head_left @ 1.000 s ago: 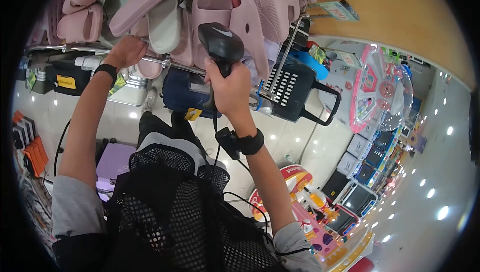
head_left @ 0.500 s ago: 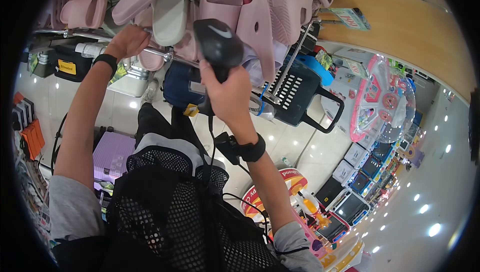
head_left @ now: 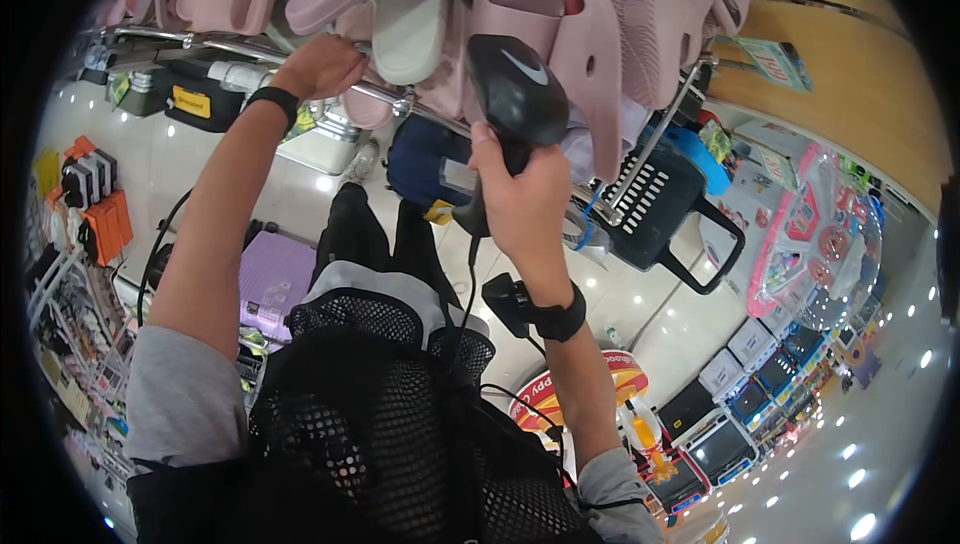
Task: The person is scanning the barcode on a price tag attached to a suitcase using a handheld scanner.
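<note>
My right hand (head_left: pixel 530 209) is wrapped around the handle of a black handheld barcode scanner (head_left: pixel 522 94), its head up against the slippers and its cord hanging down. Behind the scanner is a pink slipper (head_left: pixel 520 4), with another pink slipper (head_left: pixel 588 69) just to its right. My left hand (head_left: pixel 322 67) is closed at the metal rail (head_left: pixel 235 46) along the front of the slipper rack. What its fingers hold, if anything, is hidden. Close to that hand hangs a pale grey-green slipper (head_left: pixel 410 34).
Below the rack are a dark blue bag (head_left: pixel 425 164) and a black perforated basket (head_left: pixel 640 209) with a handle. A purple suitcase (head_left: pixel 280 279) stands at lower left. Boxed goods (head_left: pixel 745 369) line the right side, near a pink-rimmed toy (head_left: pixel 800 234) under clear plastic.
The whole view has shifted, so the rack, floor and both hands appear farther right. The scanner stays in my right hand, and my left hand remains closed by the rail.
</note>
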`<state>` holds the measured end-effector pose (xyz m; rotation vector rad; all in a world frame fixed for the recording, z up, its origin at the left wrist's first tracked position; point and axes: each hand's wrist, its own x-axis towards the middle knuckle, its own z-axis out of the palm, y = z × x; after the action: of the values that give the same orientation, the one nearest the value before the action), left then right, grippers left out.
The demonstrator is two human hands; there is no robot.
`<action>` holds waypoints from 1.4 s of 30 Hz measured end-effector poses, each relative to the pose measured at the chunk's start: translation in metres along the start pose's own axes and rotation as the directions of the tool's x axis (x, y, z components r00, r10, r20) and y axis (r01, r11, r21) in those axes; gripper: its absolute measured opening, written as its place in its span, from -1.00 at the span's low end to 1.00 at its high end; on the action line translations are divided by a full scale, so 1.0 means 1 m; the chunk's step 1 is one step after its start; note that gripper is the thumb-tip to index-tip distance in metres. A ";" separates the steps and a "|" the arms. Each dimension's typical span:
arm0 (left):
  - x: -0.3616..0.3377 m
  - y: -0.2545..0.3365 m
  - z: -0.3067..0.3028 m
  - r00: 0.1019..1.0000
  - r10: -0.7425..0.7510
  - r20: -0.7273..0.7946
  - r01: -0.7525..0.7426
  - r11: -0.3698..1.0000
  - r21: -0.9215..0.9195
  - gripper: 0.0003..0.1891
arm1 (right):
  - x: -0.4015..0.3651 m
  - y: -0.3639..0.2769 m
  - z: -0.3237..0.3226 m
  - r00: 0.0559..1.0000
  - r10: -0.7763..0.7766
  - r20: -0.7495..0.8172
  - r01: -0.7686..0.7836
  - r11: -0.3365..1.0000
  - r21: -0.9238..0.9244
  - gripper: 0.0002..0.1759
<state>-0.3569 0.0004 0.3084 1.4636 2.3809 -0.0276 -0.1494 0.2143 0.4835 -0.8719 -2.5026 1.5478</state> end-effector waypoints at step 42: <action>-0.015 0.008 -0.008 0.983 0.082 -0.163 -0.085 0.996 -0.013 -0.59 | -0.009 -0.006 0.004 0.999 0.047 -0.013 -0.049 0.989 -0.141 -0.65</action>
<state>-0.3457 -0.0076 0.3216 1.6111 2.4352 0.1403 -0.1461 0.2044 0.4885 -0.9617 -2.6305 1.3887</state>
